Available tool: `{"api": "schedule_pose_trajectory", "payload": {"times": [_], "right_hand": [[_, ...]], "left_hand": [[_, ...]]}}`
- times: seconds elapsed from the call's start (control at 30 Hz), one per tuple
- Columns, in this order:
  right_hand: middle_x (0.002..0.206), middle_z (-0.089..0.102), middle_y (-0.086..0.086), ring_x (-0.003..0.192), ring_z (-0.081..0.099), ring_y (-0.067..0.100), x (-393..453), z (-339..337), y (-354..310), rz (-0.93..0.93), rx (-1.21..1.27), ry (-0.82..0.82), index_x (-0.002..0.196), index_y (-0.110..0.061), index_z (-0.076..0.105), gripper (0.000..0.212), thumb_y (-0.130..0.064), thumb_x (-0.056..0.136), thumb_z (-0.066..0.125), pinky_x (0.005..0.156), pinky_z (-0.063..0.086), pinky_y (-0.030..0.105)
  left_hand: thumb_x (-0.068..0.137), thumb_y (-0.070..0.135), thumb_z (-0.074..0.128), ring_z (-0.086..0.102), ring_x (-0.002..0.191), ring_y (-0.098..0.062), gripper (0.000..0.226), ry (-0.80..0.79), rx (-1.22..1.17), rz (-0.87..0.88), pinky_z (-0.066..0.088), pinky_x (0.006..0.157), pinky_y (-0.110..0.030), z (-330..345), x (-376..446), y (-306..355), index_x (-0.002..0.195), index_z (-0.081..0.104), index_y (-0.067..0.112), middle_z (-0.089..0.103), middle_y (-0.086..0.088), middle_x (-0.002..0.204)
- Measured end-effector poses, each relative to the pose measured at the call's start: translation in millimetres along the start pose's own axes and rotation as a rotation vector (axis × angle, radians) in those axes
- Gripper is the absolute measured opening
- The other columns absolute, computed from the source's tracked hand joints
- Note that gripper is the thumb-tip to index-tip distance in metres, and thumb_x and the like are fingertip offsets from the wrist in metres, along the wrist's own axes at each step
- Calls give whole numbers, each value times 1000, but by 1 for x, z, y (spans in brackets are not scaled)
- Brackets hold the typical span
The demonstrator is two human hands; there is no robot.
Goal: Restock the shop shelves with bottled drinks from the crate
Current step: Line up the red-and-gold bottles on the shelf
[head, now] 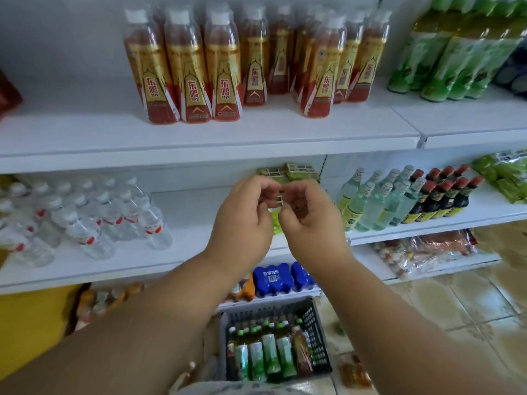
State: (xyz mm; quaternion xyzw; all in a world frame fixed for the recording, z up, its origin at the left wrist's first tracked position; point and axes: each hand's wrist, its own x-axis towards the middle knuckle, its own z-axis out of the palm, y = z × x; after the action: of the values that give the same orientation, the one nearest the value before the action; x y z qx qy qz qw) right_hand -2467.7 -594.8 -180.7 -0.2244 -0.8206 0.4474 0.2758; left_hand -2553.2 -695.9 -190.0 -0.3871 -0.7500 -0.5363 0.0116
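Both hands raised at the middle shelf, crate of bottles on the floor below.

Frame left, water bottles (85,220) stand on the middle shelf (194,223); above them, red drinks (222,67) line the top shelf. At centre the left hand (242,220) and right hand (310,223) meet with fingers curled — whether they pinch the green pack (288,173) behind them cannot be told. Lower centre, the crate (316,334) holds green-labelled bottles (268,352) — well below the hands.

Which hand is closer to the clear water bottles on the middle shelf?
Left. The left hand is raised just to the right of the water bottles; the right hand is farther right, beyond the left hand.
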Motion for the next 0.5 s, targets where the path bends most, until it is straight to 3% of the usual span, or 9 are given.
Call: {"api": "schedule_pose_trajectory", "payload": {"times": [0.17,0.5], "right_hand": [[99,63,-7,82,59,4,-54,-41,40,17,20,-71,109,-24,59,24,-11,89,60,67,46,14],[98,61,-6,78,55,-3,-121,-38,87,189,-58,-191,106,-26,55,26,-11,86,63,65,38,9]], "left_hand": [[88,-8,48,63,96,-2,45,-33,49,-85,46,80,-7,46,-62,27,108,58,30,63,4,106],[91,-7,47,60,95,0,45,-105,69,-282,47,80,-10,71,-136,10,105,56,35,62,10,103]]}}
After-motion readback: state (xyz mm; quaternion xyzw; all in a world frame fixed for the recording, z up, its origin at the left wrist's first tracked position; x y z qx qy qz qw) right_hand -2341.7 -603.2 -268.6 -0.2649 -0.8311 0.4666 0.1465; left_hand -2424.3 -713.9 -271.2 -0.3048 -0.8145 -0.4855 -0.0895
